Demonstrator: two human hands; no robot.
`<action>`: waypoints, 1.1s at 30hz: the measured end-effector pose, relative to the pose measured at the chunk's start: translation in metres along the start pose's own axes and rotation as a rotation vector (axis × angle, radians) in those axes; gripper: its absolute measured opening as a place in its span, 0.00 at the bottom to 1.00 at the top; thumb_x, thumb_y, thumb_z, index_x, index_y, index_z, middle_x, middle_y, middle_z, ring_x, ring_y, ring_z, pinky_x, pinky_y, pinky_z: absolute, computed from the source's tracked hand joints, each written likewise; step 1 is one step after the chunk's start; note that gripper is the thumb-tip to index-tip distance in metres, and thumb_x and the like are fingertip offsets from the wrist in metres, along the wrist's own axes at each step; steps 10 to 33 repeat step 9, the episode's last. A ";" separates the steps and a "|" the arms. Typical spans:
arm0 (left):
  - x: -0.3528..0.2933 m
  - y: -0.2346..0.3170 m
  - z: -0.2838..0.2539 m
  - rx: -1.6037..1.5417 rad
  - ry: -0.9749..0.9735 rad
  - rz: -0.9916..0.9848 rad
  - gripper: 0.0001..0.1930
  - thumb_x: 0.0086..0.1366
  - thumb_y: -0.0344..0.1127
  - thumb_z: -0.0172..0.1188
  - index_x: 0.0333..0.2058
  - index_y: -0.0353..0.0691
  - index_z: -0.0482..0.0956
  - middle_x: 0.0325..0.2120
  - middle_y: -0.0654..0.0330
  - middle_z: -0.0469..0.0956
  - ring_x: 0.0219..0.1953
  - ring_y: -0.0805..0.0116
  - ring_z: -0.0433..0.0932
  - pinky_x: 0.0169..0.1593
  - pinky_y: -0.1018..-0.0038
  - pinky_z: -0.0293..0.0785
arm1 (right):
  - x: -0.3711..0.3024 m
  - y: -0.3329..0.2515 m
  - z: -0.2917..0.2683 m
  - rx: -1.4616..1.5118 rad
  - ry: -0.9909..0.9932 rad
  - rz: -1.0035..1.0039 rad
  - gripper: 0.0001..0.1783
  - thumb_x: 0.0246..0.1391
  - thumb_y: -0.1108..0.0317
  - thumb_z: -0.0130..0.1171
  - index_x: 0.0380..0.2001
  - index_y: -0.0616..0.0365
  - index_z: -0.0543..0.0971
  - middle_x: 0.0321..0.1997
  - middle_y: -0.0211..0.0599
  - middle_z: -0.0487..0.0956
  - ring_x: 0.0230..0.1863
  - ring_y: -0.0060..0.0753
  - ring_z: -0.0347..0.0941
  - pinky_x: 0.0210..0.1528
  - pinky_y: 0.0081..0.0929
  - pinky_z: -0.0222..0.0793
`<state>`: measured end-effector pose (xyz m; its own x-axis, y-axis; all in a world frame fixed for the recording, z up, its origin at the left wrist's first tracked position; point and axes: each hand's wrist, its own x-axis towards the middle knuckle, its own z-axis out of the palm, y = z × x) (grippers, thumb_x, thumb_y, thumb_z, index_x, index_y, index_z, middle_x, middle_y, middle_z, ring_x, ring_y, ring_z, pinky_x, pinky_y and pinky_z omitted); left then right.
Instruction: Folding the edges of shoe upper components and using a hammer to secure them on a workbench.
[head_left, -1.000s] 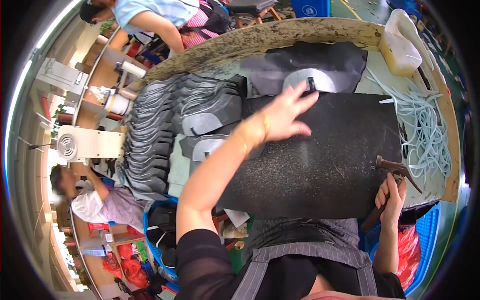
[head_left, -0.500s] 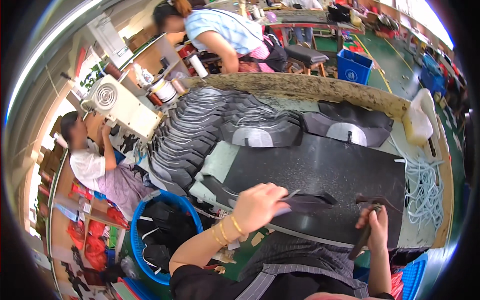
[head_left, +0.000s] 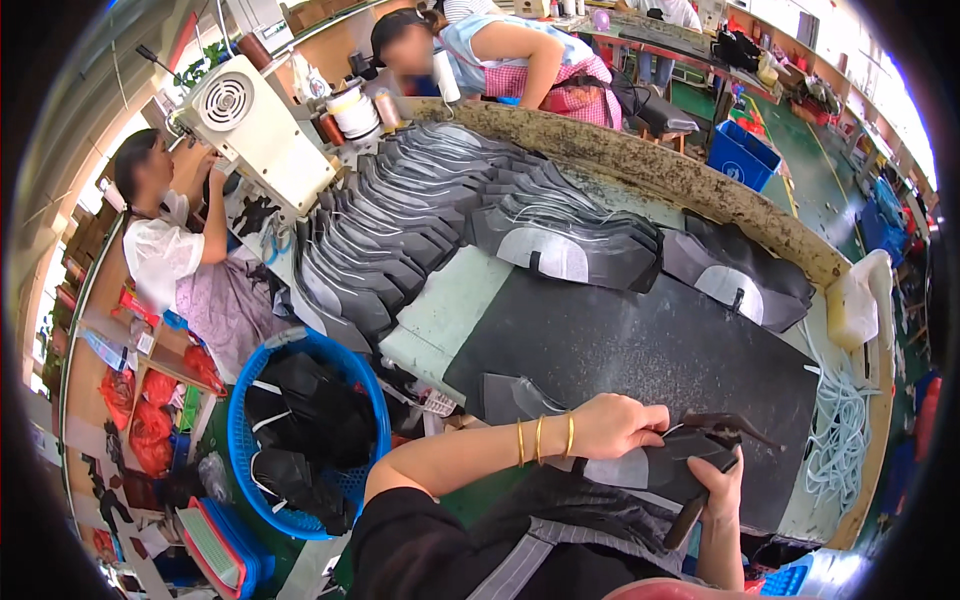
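My left hand (head_left: pixel 622 425) is closed, pinching the upper edge of a dark grey shoe-upper piece (head_left: pixel 680 465) with a pale patch at one end. My right hand (head_left: pixel 720 487) is wrapped round a hammer (head_left: pixel 684 522), its thumb pressed on the same piece. The hammer's dark head shows just beyond the piece, and part of its handle sticks out below the palm. Both hands are at the near edge of a black mat (head_left: pixel 590 345). Another dark piece (head_left: pixel 515 397) lies on the mat's near left corner, beside my left forearm.
Overlapping rows of dark pieces (head_left: pixel 380 235) line the table's far left, with more stacks (head_left: pixel 570 250) behind the mat. Pale blue cord (head_left: pixel 840 430) lies tangled at right, near a yellowish plastic container (head_left: pixel 853 310). A blue basket (head_left: pixel 240 420) stands left. Two people work beyond the table.
My left hand has moved right with the piece and come close to my right hand. My right thumb now presses on the piece while the hammer stays in that hand. The view has turned.
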<state>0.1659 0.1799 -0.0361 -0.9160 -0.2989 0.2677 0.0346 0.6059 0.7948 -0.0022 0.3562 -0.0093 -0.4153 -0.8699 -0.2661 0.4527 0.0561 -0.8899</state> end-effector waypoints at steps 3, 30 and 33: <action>0.008 -0.001 -0.003 0.076 -0.059 0.019 0.09 0.65 0.39 0.62 0.38 0.42 0.76 0.28 0.53 0.79 0.30 0.47 0.80 0.34 0.58 0.74 | 0.000 0.002 -0.009 -0.111 0.002 -0.131 0.38 0.38 0.82 0.65 0.59 0.65 0.70 0.53 0.43 0.78 0.55 0.37 0.76 0.62 0.34 0.68; 0.029 0.002 0.006 0.226 -0.266 0.035 0.15 0.66 0.37 0.59 0.50 0.43 0.71 0.40 0.48 0.82 0.38 0.45 0.82 0.39 0.55 0.78 | -0.006 0.011 -0.033 -0.418 0.088 -0.277 0.40 0.43 0.83 0.67 0.62 0.64 0.66 0.59 0.42 0.72 0.58 0.34 0.71 0.64 0.30 0.65; 0.029 0.002 0.006 0.226 -0.266 0.035 0.15 0.66 0.37 0.59 0.50 0.43 0.71 0.40 0.48 0.82 0.38 0.45 0.82 0.39 0.55 0.78 | -0.006 0.011 -0.033 -0.418 0.088 -0.277 0.40 0.43 0.83 0.67 0.62 0.64 0.66 0.59 0.42 0.72 0.58 0.34 0.71 0.64 0.30 0.65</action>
